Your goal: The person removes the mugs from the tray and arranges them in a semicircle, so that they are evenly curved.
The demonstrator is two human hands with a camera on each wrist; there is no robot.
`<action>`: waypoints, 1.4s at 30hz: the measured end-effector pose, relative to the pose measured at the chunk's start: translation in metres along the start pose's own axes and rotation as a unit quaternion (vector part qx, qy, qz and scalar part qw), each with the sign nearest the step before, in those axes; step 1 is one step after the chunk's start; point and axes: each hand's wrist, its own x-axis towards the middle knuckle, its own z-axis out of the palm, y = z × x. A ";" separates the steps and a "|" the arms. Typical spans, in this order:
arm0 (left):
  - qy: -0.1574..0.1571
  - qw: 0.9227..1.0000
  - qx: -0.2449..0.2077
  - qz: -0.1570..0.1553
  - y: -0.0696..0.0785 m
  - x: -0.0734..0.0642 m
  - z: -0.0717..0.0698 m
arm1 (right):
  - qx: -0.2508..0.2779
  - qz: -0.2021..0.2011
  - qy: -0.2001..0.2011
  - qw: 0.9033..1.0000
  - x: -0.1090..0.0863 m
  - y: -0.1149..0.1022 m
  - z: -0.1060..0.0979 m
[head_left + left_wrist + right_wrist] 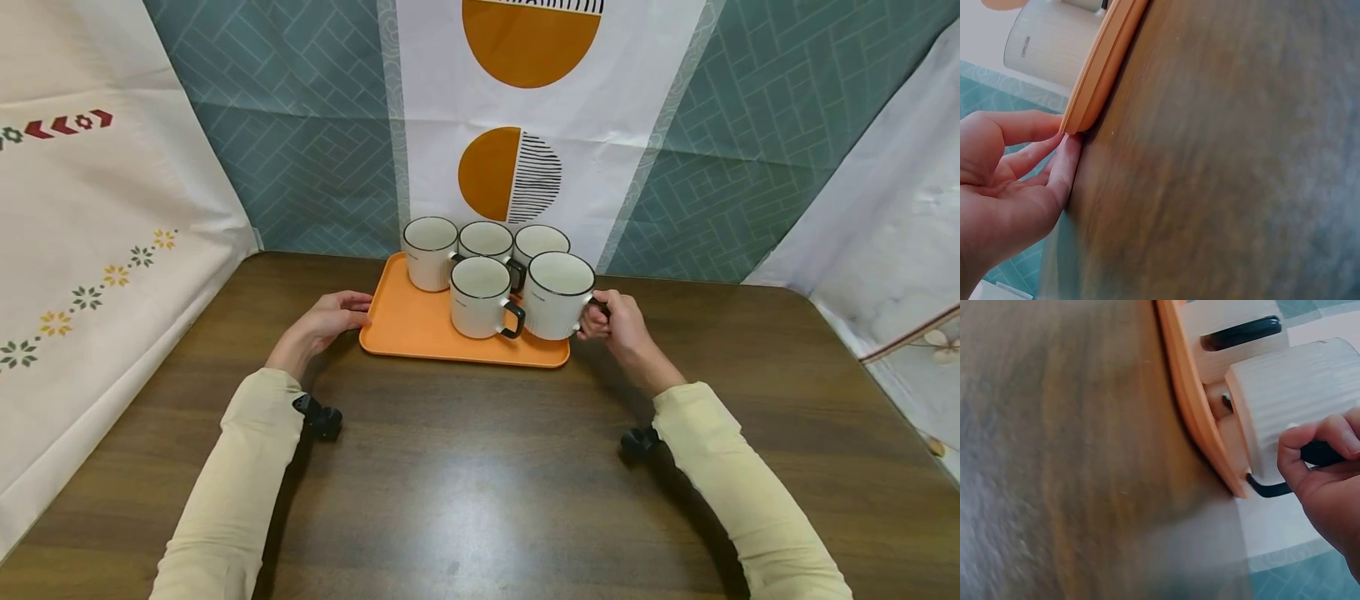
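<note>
An orange tray (408, 325) lies on the table with several white, black-rimmed mugs on it. My left hand (330, 321) pinches the tray's left edge between thumb and fingers; in the left wrist view the hand (1013, 187) meets the rim from both sides. At the tray's right end, my right hand (618, 325) grips the black handle of a white mug (553, 310). That mug is upright; whether its base touches the tray cannot be told. Beside it stands a front mug (474, 308). Behind are a left mug (429, 265), a middle mug (483, 242) and a right mug (540, 239), partly hidden.
The brown wooden table (465, 467) stretches in front of the tray and to both sides. A patterned cloth (315, 150) hangs close behind the mugs. White cloths flank the table at left (97, 275) and right (892, 217).
</note>
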 end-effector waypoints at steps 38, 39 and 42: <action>-0.004 1.000 -0.008 0.003 -0.002 -0.001 0.001 | 0.033 -0.067 0.124 0.990 -0.013 -0.074 -0.001; -0.003 1.000 -0.007 0.003 -0.001 -0.001 0.001 | 0.035 -0.069 0.125 0.989 -0.012 -0.075 -0.003; 0.000 1.000 -0.003 0.005 -0.001 -0.001 0.001 | 0.040 -0.070 0.137 0.987 -0.008 -0.076 -0.010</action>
